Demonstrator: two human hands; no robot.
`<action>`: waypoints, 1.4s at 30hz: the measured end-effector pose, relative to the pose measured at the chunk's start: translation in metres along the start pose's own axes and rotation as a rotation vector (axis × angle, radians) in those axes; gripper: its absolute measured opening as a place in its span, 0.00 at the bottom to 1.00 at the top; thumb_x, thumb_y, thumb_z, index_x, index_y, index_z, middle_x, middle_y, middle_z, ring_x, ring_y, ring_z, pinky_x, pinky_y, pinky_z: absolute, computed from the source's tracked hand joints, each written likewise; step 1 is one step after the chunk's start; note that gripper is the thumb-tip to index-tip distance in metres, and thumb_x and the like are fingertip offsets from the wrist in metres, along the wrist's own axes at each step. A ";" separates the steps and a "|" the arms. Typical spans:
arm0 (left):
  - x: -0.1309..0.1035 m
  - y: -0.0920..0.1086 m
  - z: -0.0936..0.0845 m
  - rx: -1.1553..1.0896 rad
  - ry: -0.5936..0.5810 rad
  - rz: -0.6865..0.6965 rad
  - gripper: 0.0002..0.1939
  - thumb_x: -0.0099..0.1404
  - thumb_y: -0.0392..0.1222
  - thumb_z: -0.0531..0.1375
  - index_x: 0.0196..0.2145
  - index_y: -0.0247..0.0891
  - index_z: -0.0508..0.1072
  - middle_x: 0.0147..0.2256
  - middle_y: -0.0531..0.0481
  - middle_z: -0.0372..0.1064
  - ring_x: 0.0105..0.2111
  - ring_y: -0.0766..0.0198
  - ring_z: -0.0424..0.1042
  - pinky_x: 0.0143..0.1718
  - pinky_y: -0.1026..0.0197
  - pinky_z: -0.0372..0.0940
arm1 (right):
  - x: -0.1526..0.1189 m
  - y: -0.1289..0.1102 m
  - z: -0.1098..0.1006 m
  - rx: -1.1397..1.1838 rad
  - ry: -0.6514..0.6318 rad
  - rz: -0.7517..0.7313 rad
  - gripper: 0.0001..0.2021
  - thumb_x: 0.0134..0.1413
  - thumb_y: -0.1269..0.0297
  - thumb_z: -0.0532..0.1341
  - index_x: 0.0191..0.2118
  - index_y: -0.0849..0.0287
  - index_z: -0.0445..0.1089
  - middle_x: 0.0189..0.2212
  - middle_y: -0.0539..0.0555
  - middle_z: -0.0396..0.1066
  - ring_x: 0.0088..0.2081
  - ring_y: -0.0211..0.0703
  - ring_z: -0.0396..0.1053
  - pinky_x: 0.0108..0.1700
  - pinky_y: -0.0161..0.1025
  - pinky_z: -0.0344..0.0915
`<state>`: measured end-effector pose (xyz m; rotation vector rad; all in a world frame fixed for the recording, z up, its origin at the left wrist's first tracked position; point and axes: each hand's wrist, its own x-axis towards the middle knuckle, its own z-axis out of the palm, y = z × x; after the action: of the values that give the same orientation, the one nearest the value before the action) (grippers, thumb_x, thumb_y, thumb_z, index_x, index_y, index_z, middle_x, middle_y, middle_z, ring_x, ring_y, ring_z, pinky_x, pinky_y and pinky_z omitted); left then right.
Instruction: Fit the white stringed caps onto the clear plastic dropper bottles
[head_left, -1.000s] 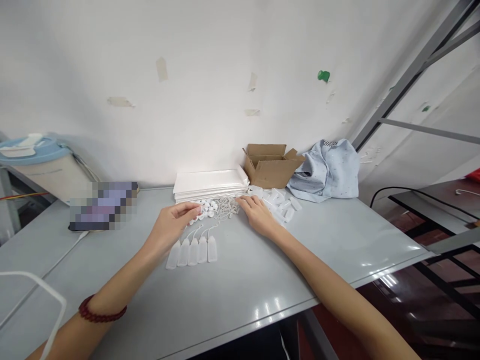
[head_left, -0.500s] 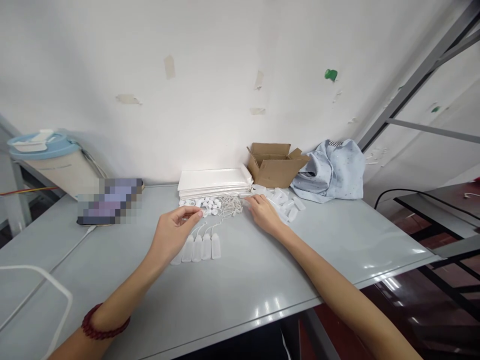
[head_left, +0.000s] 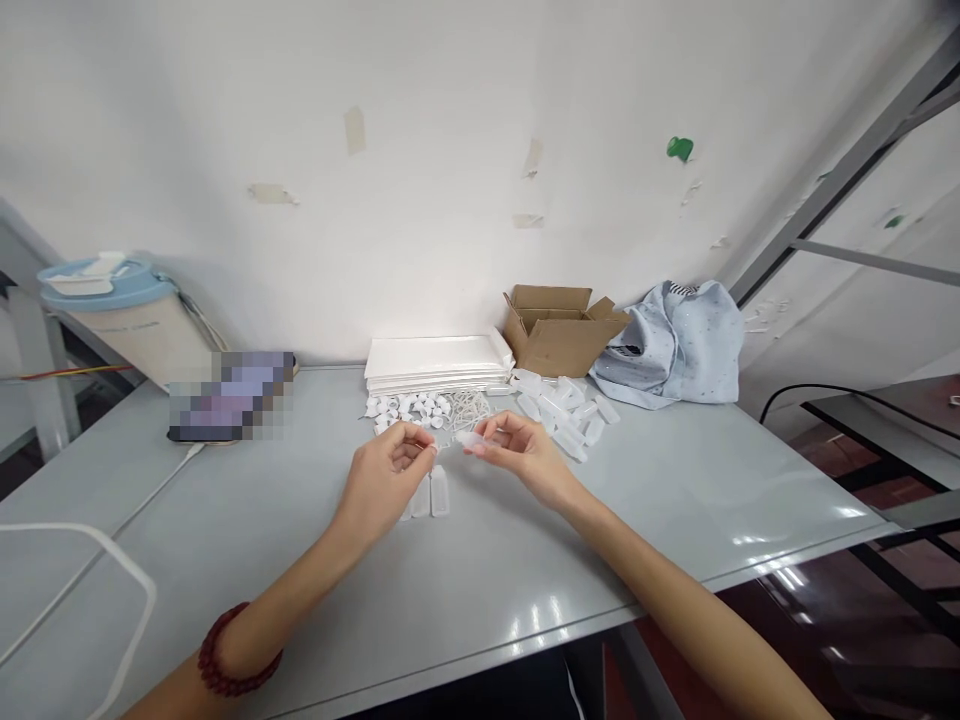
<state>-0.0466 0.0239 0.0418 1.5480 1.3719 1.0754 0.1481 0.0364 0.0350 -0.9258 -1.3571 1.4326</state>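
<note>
Over the middle of the table, my right hand (head_left: 529,460) pinches a small translucent plastic sleeve (head_left: 470,440), its narrow end facing left. Just opposite, my left hand (head_left: 386,480) is closed at the fingertips on a thin white cord (head_left: 444,446), which is close to the sleeve; whether they touch is too small to tell. Partly hidden below my left hand lie finished-looking sleeves (head_left: 439,493) in a row. Beyond my hands are a heap of small white round caps (head_left: 409,408) and a tangle of pale cords (head_left: 471,408). Loose translucent sleeves (head_left: 566,415) are piled to the right.
Flat white packets (head_left: 439,355) are stacked against the wall, beside an open cardboard box (head_left: 562,345) and a light blue cloth bag (head_left: 675,345). At left stand a blurred phone (head_left: 236,395) on a cable and a blue-lidded cup (head_left: 135,320).
My right hand has come left from the sleeve pile with a sleeve in its fingers. My left hand has moved right, bringing the cord near it. The view has shifted slightly.
</note>
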 end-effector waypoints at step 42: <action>-0.015 0.010 0.013 -0.164 -0.036 0.033 0.10 0.59 0.48 0.61 0.33 0.40 0.73 0.34 0.50 0.74 0.35 0.60 0.74 0.39 0.59 0.67 | -0.008 0.005 0.008 -0.013 -0.194 -0.051 0.13 0.51 0.61 0.64 0.44 0.55 0.70 0.39 0.53 0.72 0.41 0.42 0.71 0.48 0.45 0.65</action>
<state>-0.0323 0.0077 0.0453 1.4675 1.2071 1.1448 0.1425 0.0268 0.0303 -0.7698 -1.5230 1.5070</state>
